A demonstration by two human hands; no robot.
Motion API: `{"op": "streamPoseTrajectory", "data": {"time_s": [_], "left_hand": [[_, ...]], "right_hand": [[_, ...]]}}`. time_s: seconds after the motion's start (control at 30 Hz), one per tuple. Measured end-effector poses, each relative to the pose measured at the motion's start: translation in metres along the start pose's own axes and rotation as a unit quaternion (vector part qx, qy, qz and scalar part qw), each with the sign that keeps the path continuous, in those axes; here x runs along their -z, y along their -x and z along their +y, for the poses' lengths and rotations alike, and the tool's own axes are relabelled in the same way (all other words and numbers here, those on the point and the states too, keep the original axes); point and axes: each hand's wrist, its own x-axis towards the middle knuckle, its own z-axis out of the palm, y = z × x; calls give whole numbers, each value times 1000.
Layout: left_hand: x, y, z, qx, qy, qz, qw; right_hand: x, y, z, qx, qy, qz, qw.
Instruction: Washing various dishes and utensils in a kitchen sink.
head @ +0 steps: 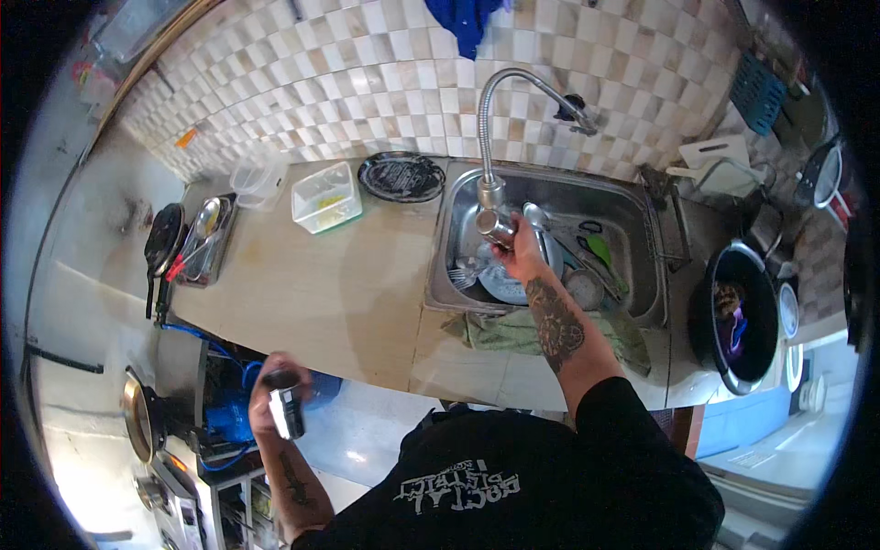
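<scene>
In my right hand (520, 253) is a shiny metal cup (495, 227), tilted just below the spout of a flexible steel faucet (486, 130). It is over a stainless steel sink (656, 275). Below it in the basin lie a plate (505, 285), a fork (463, 275), a large spoon (535, 214) and a green-headed utensil (599, 251). My left hand (261, 399), slightly blurred, grips a second metal cup (287, 416) off the counter's front edge, at the lower left. Whether water is running cannot be made out.
On the counter (330, 295) stand a clear plastic container (326, 199), a dark oval platter (402, 177) and a tray of utensils (210, 244). A green cloth (502, 333) lies along the sink's front rim. At the right is a black basin (711, 344).
</scene>
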Motion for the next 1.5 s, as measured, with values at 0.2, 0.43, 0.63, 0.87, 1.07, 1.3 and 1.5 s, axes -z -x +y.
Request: {"op": "streamPoseTrajectory", "data": {"time_s": [0.2, 0.43, 0.63, 0.87, 1.07, 1.3, 1.5], "left_hand": [[158, 77, -67, 188, -650, 229, 700], [125, 123, -171, 207, -500, 302, 784], [118, 206, -266, 328, -416, 358, 769], [109, 223, -277, 333, -413, 423, 735], [111, 227, -295, 286, -351, 478, 753], [80, 212, -290, 294, -339, 477, 756], [87, 219, -300, 309, -321, 488, 751]], "right_hand": [[-12, -7, 10, -64, 2, -75, 995], [14, -18, 4, 95, 231, 43, 967], [-29, 18, -3, 441, 602, 65, 662], [-17, 5, -13, 307, 589, 35, 747], [-33, 12, -11, 406, 570, 33, 714], [-18, -7, -15, 326, 622, 15, 712], [-7, -34, -13, 60, 290, -37, 954]]}}
